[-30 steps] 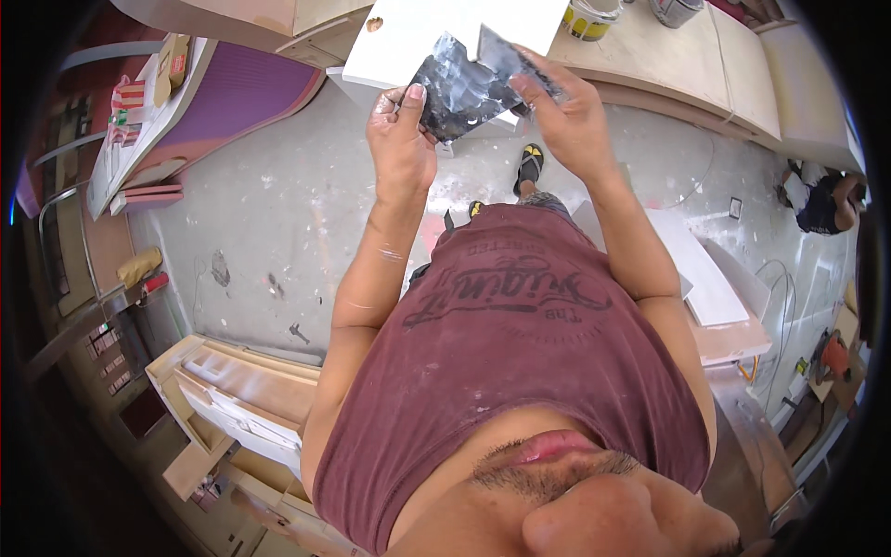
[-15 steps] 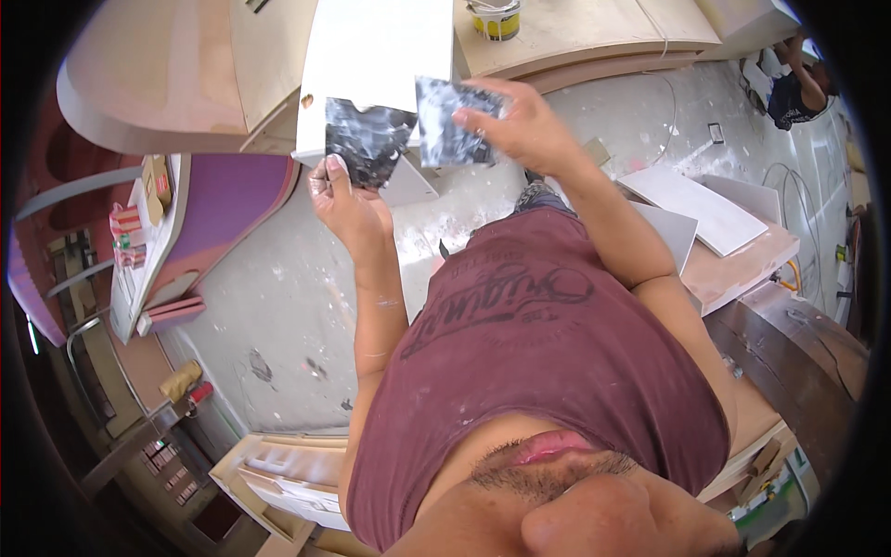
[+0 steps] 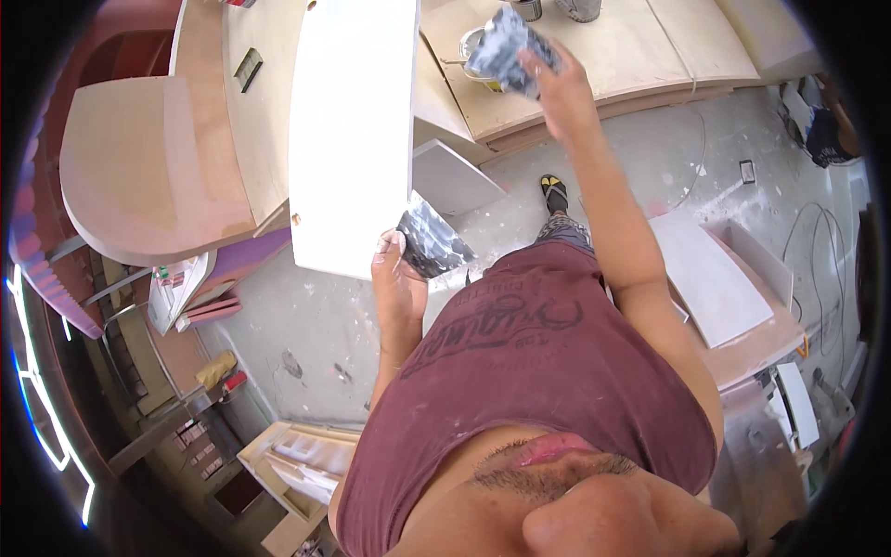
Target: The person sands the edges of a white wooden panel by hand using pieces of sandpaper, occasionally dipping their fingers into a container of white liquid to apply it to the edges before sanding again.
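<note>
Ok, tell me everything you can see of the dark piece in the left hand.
The dark sheet piece is a roughly rectangular scrap, dark grey to black with pale whitish smears, thin and slightly curled; it looks like used abrasive paper, though that is a guess. The left hand pinches its lower-left corner, thumb on top. It tilts up and to the right, beside the near end of the long white board, close to the board's corner; contact cannot be told. A similar piece sits in the right hand.

One grey, paint-smeared sheet of sandpaper is held crumpled at the near edge of the white panel; a second smeared sheet is held raised above the desk.
</note>
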The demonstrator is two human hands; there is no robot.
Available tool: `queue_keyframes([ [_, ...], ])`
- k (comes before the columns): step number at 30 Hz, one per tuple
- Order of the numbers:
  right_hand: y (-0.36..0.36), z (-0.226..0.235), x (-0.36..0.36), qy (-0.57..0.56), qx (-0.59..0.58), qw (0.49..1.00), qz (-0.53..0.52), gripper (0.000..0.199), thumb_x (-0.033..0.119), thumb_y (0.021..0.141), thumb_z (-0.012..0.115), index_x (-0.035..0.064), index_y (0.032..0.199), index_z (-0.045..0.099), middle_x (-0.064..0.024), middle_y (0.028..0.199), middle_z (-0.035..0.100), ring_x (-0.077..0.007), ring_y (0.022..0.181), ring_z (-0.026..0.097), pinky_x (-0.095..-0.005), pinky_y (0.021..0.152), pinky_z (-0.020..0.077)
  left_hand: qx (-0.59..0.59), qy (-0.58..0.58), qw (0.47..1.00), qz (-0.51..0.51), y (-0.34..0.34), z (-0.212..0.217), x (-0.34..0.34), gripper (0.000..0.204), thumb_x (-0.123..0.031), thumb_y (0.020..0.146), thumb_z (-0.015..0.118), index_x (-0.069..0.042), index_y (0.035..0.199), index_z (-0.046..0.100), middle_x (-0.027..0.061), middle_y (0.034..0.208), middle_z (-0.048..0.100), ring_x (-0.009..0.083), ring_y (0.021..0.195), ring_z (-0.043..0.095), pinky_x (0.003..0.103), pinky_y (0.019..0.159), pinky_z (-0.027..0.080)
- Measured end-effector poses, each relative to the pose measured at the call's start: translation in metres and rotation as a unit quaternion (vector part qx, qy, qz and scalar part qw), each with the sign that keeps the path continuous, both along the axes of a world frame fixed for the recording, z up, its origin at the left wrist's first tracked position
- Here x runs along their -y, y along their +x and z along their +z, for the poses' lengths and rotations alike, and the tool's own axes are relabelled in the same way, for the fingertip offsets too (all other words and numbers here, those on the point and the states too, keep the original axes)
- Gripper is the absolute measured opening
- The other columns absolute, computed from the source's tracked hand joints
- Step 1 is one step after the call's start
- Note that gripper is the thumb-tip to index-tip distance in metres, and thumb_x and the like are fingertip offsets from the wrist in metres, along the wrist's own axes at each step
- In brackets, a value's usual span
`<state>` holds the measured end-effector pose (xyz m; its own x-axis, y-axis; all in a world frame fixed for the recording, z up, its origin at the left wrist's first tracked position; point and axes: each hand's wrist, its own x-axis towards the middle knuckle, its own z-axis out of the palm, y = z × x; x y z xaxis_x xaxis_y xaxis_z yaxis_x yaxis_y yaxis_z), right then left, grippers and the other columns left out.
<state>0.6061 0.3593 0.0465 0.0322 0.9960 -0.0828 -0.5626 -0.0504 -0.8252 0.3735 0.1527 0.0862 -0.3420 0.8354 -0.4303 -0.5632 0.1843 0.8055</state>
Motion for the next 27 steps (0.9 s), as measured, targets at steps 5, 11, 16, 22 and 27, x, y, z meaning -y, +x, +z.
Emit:
queue_keyframes([
  [5, -0.01, -0.069, -0.162, 0.099, 0.184, 0.978, -0.007, 0.037, 0.005, 0.091, 0.049, -0.0038, 0.125, 0.058, -0.0088, 0.106, 0.067, -0.0162, 0.096, 0.062, -0.0265, 0.085, 0.0483, 0.145, -0.053, 0.988, 0.0, 0.022, -0.026, -0.043, 0.016, -0.018, 0.099, 0.049, -0.006, 0.104, 0.059, 0.0059, 0.108, 0.066, 0.02, 0.101, 0.063, 0.038, 0.093, 0.049],
  [11, -0.051, -0.11, -0.283, 0.203, 0.15, 0.966, 0.058, 0.047, -0.005, 0.077, 0.044, -0.0003, 0.119, 0.064, -0.0083, 0.106, 0.069, -0.0148, 0.096, 0.063, -0.0267, 0.086, 0.0487, 0.126, -0.056, 0.989, 0.047, 0.044, -0.054, -0.088, 0.021, -0.02, 0.099, 0.049, -0.006, 0.11, 0.059, 0.008, 0.115, 0.064, 0.0234, 0.108, 0.06, 0.042, 0.1, 0.043],
  [16, -0.086, -0.122, -0.298, 0.182, 0.235, 0.954, 0.038, 0.045, -0.005, 0.077, 0.043, -0.0015, 0.116, 0.065, -0.0147, 0.106, 0.07, -0.0204, 0.099, 0.064, -0.029, 0.089, 0.0486, 0.162, -0.025, 0.982, 0.098, 0.044, -0.069, -0.098, 0.025, -0.023, 0.099, 0.05, -0.006, 0.117, 0.058, 0.0065, 0.115, 0.064, 0.0235, 0.108, 0.059, 0.041, 0.1, 0.042],
  [22, -0.1, -0.094, -0.229, 0.12, 0.397, 0.91, 0.021, 0.034, 0.009, 0.09, 0.056, 0.0079, 0.124, 0.063, -0.0167, 0.098, 0.071, -0.0234, 0.087, 0.068, -0.0337, 0.08, 0.052, 0.156, -0.001, 0.978, 0.142, 0.06, -0.051, -0.112, 0.032, -0.025, 0.099, 0.05, -0.009, 0.126, 0.055, 0.0053, 0.119, 0.062, 0.0226, 0.112, 0.056, 0.052, 0.104, 0.04],
  [27, -0.092, -0.101, -0.234, 0.129, 0.311, 0.941, -0.032, 0.037, 0.007, 0.088, 0.05, 0.0147, 0.12, 0.066, -0.0188, 0.096, 0.07, -0.0335, 0.087, 0.067, -0.0389, 0.08, 0.0523, 0.177, 0.002, 0.969, 0.174, 0.048, -0.062, -0.106, 0.034, -0.025, 0.098, 0.05, -0.011, 0.128, 0.054, 0.0044, 0.127, 0.058, 0.0243, 0.117, 0.054, 0.057, 0.108, 0.033],
])
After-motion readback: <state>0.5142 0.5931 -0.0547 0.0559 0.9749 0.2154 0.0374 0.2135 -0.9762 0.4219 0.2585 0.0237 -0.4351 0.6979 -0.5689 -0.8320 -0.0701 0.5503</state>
